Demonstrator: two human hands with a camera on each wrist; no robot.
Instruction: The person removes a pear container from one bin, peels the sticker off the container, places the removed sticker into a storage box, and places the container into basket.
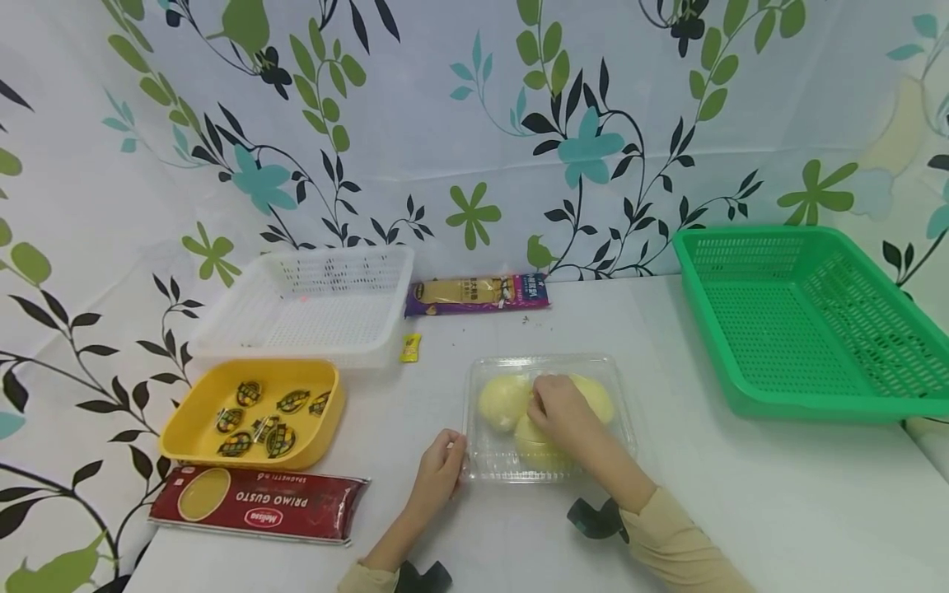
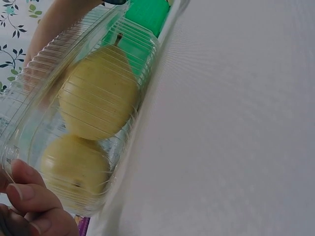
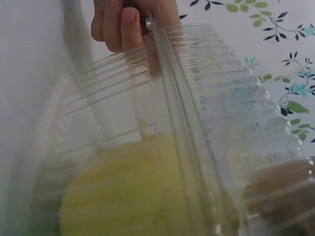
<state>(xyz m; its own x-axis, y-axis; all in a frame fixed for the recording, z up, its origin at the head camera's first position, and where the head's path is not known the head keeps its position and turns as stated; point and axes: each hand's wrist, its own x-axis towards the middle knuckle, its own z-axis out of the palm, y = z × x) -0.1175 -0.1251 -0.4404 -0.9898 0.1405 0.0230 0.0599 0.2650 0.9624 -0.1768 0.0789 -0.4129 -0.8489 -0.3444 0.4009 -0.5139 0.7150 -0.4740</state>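
Head view: left hand (image 1: 439, 469) pinches the clear clamshell box's (image 1: 482, 463) corner, right hand (image 1: 559, 409) curls over its lid above three yellow pears (image 1: 502, 402).

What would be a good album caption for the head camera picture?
Left hand grips the clear box while right hand rests on its yellow fruit.

A clear plastic box (image 3: 197, 128) fills the right wrist view. A yellow fruit (image 3: 123, 196) sits inside at 7 o'clock. At 12 o'clock the left hand (image 3: 128, 22) pinches the box's rim, before a leaf-patterned backdrop (image 3: 275, 29).
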